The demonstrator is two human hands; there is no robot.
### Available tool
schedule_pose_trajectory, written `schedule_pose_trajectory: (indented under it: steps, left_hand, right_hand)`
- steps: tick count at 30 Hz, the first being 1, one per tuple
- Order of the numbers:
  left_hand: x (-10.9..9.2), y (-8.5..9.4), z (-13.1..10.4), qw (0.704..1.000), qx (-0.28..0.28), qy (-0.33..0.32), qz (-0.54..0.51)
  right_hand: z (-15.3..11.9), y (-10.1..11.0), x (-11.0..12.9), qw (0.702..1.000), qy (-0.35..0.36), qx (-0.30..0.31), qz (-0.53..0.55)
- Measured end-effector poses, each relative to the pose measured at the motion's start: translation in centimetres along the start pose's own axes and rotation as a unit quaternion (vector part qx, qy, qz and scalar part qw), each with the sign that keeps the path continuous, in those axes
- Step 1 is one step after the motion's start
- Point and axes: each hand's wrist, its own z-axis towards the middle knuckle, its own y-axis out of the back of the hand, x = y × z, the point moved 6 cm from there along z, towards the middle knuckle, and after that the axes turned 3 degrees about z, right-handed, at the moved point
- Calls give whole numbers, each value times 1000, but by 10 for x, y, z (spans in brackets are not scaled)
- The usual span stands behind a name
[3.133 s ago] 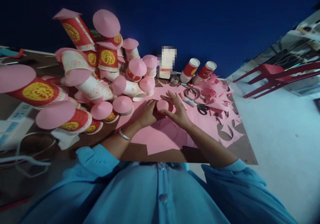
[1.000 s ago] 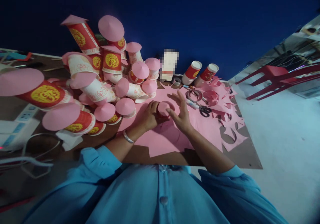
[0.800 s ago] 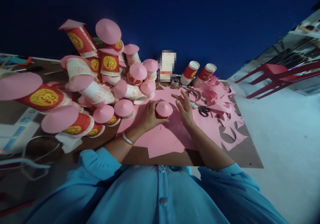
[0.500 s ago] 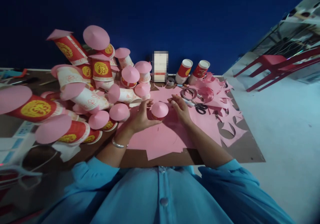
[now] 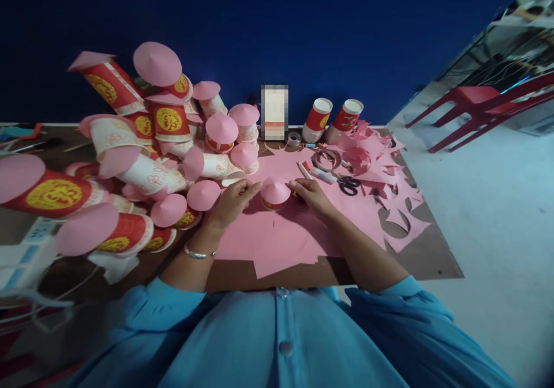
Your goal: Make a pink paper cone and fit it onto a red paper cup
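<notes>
So the pink cone (image 5: 276,190) is sitting on a short red cup (image 5: 273,205) right in the middle of the pink paper (image 5: 281,239), with a hand on either side. The left hand (image 5: 232,202) has thumb and fingers drawn together in a pinch on the cone's left edge, and the right hand (image 5: 313,196) does the same on the right edge. Both grips look closed, but how much of the edge is between the fingertips is too small to make out, and so are the curled fingers underneath. The cone covers most of that cup, so you only get a strip of red and yellow below it. Off to the left there's a big heap of cone-topped cups (image 5: 168,121), overlapping so much I can't count them, and one is cut off by the frame. Behind the paper is an upright pale thing (image 5: 274,112) that's all pixelated, no clue what it shows. Two cup stacks (image 5: 319,120) lean near it, one partly behind the paper scraps (image 5: 367,160). Black-handled scissors (image 5: 348,186) lie by the scraps, blades hard to see, near a tape roll (image 5: 326,160) and a marker (image 5: 304,170) just beyond the right hand. The red chair (image 5: 476,108) is cut off at the right.
</notes>
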Motion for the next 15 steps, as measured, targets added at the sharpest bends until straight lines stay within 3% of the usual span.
schedule_pose_trajectory:
  steps: [7,15]
  left_hand:
    - [2,-18,-3,982,95,95,-131]
    - [7,-23,-3,963,117,119,-213]
  right_hand:
    - [-4,-7,3,999,-14,31,19]
    - [-5,-11,-3,993,-11,50,104]
